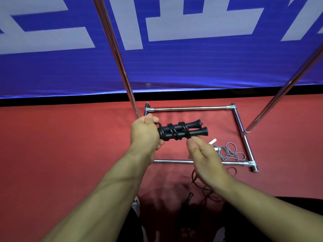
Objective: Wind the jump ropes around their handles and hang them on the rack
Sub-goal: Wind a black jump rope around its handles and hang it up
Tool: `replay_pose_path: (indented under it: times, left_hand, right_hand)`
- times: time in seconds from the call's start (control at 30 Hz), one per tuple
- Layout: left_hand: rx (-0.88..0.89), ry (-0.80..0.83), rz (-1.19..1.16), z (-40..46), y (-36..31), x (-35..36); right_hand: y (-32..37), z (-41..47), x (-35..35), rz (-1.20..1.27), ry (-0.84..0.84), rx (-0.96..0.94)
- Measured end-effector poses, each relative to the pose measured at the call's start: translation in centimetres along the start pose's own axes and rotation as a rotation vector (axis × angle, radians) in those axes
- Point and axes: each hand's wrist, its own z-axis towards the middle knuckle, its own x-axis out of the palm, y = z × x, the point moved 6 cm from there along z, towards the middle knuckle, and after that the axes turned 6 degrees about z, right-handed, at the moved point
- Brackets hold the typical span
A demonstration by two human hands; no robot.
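Left hand [146,132]: gripping black handles [183,131] by one end. Right hand [201,154]: pinching black rope [189,136] under handles, both forearms reaching forward.

The rack [192,108] uprights run off the top edge; the left hand [145,131] covers the handles' [183,131] near ends (shadowed rope [206,191] below stays indistinct).

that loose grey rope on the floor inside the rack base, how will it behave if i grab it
The grey rope lies in slack tangled loops, so it is probably floppy and will trail or snag. Its thin cord suggests little weight. The white handle would likely dangle.
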Motion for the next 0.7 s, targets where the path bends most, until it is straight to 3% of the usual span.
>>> replay_pose_path:
  times: [0.07, 0.13, 0.27, 0.33, 0.4, 0.53, 0.7]
  left_hand:
    - [-0.009, 0.001, 0.002, -0.1, 0.0, 0.0]
    - [-0.018, 0.008, -0.009, -0.2, 0.1, 0.2]
    - [-0.041, -0.007, -0.054, -0.5, -0.1, 0.3]
    - [-0.059, 0.003, -0.058, -0.8, 0.0, 0.5]
    - [-0.070, 0.039, -0.046, -1.5, 0.1, 1.2]
    - [-0.024, 0.088, 0.001, -2.5, -0.1, 1.8]
    - [0.377, -0.047, 0.397, -2.6, -2.2, 1.0]
  right_hand:
    - [-0.2, 0.6, -0.6, -0.128, -0.016, -0.036]
    - [-0.8, 1.0, -0.7, -0.057, -0.004, 0.011]
    - [-0.9, 1.3, 0.2, 0.688, 0.038, 0.291]
    - [-0.8, 1.5, 0.4, 0.781, 0.058, 0.336]
    - [-0.6, 1.6, 0.7, 0.739, 0.083, 0.317]
    - [-0.1, 0.8, 1.0, 0.425, 0.106, 0.225]
    - [0.8, 0.4, 0.4, 0.247, 0.094, 0.245]
